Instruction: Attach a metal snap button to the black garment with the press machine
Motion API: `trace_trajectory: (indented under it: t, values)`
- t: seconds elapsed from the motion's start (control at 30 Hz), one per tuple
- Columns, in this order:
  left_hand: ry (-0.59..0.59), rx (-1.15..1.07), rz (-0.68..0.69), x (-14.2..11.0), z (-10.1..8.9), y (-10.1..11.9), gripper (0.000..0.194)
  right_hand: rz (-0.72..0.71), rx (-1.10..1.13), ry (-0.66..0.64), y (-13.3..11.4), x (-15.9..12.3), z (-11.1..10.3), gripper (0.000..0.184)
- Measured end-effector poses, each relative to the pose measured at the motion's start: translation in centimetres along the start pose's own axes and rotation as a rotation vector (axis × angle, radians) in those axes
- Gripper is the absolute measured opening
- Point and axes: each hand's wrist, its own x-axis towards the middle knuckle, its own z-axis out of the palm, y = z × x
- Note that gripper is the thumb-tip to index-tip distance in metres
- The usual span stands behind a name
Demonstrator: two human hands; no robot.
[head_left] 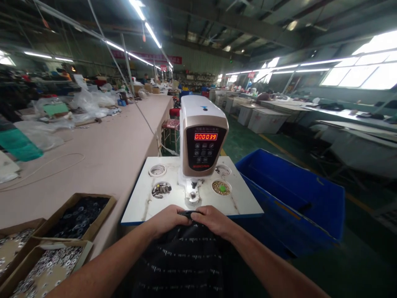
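Your left hand (172,217) and right hand (212,219) both pinch the upper edge of a black printed fabric (189,256), which extends down toward you in rows of white lettering. The pinched edge sits in front of the press machine (201,111), just short of its lower die (192,197). The red display (205,136) reads 000039. The white worktop (248,207) has 4 round recesses; the near right holds gold-coloured parts with a green piece (222,188), the near left small metal pieces (161,190). To your right stands a blue bin (279,178); to your left, 3 cardboard boxes (99,218) hold dark or silvery parts.
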Motion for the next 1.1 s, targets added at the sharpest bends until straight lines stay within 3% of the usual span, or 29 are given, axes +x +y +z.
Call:
trace_trajectory:
  t: [0.2, 0.43, 0.63, 0.77, 0.93, 1.1]
  values:
    - [0.036, 0.040, 0.026, 1.9, -1.4, 0.3, 0.018, -0.156, -0.129, 0.033, 0.1, 1.3, -0.8, 0.029]
    - [-0.108, -0.105, -0.019, 2.1, -0.9, 0.0, 0.029, -0.279, -0.221, 0.126, 0.7, 1.3, -0.9, 0.031]
    - [-0.102, -0.175, -0.031, 1.9, -0.6, 0.2, 0.035, -0.238, -0.154, 0.145, 0.8, 1.1, -1.2, 0.025]
    - [-0.083, -0.148, -0.032, 2.2, -1.0, 1.0, 0.033, -0.246, -0.049, 0.277, 1.1, 1.2, -1.0, 0.037]
    - [-0.031, 0.021, -0.007, 3.9, -2.0, 2.4, 0.029, -0.315, -0.032, 0.326, 1.2, 2.7, -1.3, 0.016]
    - [0.015, 0.126, 0.041, 5.8, -2.8, 3.3, 0.025, -0.322, -0.114, 0.384, 1.4, 4.5, -2.1, 0.014]
